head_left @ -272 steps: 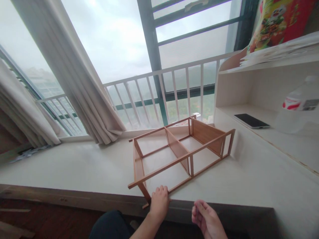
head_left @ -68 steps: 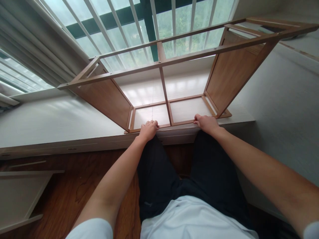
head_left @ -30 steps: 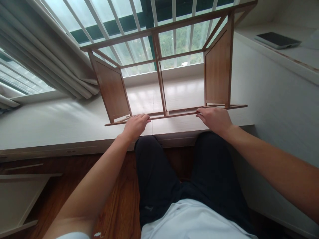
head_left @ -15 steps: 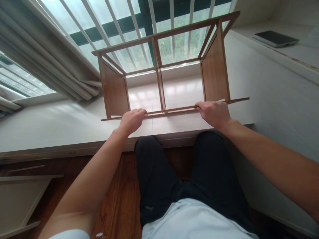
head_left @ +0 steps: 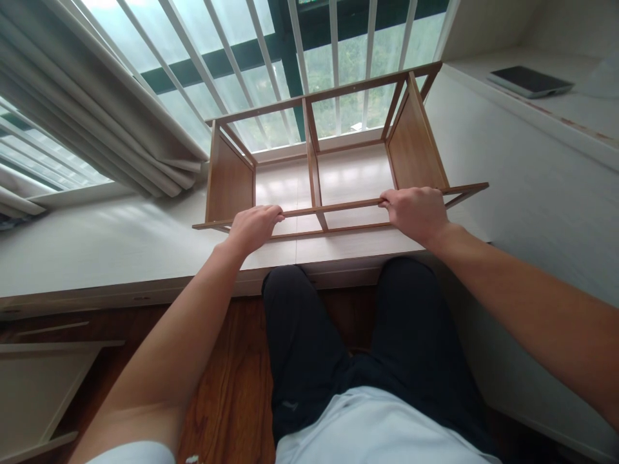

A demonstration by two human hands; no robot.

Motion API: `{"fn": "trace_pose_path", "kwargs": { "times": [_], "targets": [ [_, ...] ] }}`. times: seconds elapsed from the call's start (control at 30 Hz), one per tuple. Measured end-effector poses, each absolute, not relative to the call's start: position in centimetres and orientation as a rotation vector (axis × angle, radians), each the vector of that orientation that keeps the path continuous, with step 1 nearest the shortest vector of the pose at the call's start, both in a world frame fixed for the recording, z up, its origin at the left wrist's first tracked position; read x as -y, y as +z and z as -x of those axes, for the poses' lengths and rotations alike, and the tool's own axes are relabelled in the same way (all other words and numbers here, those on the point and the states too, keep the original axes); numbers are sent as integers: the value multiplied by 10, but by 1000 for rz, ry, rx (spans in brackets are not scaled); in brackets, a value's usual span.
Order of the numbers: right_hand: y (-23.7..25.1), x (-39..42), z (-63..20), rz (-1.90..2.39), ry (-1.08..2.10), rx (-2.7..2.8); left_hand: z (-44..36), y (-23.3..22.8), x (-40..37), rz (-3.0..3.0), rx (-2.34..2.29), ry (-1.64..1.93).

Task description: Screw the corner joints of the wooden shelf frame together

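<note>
The white sill (head_left: 120, 245) runs wide to either side of the grip; its front edge lies just below both hands, and bare surface extends left of the grip. Beyond the grip, white window bars (head_left: 333, 38) close off the far side, with a curtain (head_left: 97, 116) hanging at far left. To the right of the grip, a white shelf unit (head_left: 532, 129) rises close beside the frame end, carrying a dark phone (head_left: 529, 82). The wooden frame (head_left: 314, 174) rests on the sill, tilted. The left hand (head_left: 252, 227) and right hand (head_left: 416, 212) each clench its near top rail, either side of the centre divider.
</note>
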State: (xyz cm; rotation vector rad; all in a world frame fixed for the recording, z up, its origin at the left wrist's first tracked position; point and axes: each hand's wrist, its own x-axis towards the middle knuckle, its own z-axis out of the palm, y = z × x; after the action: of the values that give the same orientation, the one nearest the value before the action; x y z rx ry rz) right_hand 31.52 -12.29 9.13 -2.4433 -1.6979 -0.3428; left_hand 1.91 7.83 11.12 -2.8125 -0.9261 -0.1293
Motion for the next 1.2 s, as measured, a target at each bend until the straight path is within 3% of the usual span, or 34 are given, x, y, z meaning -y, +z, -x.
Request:
{"fn": "trace_pose_path", "kwargs": {
  "times": [1.2],
  "targets": [
    [99, 109, -324, 2426, -344, 1680, -28, 122, -102, 2833, 873, -122]
  ]
}}
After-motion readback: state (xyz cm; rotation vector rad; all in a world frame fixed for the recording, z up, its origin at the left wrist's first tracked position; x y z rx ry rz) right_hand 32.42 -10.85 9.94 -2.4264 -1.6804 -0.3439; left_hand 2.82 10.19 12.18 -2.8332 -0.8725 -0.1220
